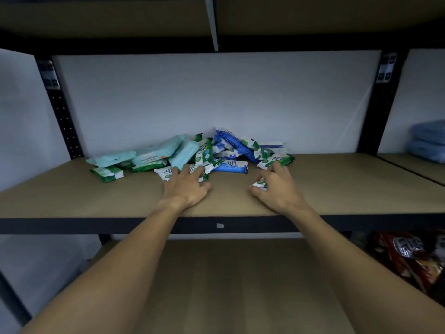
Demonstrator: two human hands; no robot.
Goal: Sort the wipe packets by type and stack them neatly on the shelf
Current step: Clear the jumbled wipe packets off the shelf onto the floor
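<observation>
A jumbled heap of wipe packets lies at the back middle of the brown shelf (72, 196). Pale teal packets (156, 153) lie on the left of the heap, blue packets (231, 166) in the middle, and green-and-white packets (107, 174) are scattered throughout. My left hand (186, 188) lies flat with spread fingers, fingertips touching a green-and-white packet (166, 172) at the front of the heap. My right hand (277, 189) curls its thumb and fingers round a small green-and-white packet (259, 184), mostly hidden under the hand.
Black metal uprights (60, 104) frame the shelf, with a white wall behind. Folded blue cloths (428, 141) lie on the neighbouring shelf to the right. Red snack bags (409, 251) sit on the right of the lower shelf (240, 273).
</observation>
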